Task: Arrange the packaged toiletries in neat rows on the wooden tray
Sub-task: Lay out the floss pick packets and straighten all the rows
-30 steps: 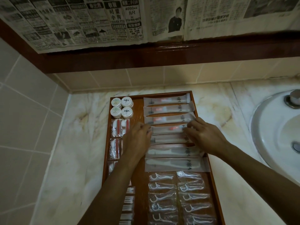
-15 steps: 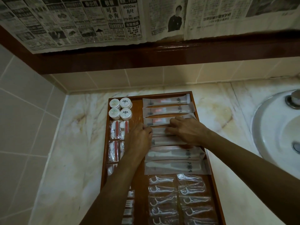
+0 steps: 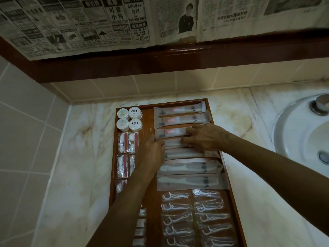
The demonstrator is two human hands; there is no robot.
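Note:
A wooden tray [image 3: 148, 122] lies on the marble counter. Its right side holds a column of several long frosted toothbrush packets [image 3: 179, 120], with comb packets [image 3: 188, 181] below and floss pick packets [image 3: 178, 207] nearest me. Round white tubs [image 3: 129, 119] and cotton packets [image 3: 128, 142] fill the left side. My left hand [image 3: 151, 154] touches the left end of the fourth toothbrush packet [image 3: 171, 142]. My right hand [image 3: 203, 138] lies flat across the third and fourth packets, fingers stretched leftward and pressing down.
A white sink basin [image 3: 306, 136] with a metal tap [image 3: 320, 106] sits at the right. Tiled walls close the back and left. A dark wooden ledge [image 3: 178, 59] hung with newspaper [image 3: 106, 24] overhangs the counter.
My right hand has slid leftward from the packets' right ends toward their middle. My left hand has stayed at the packets' left ends.

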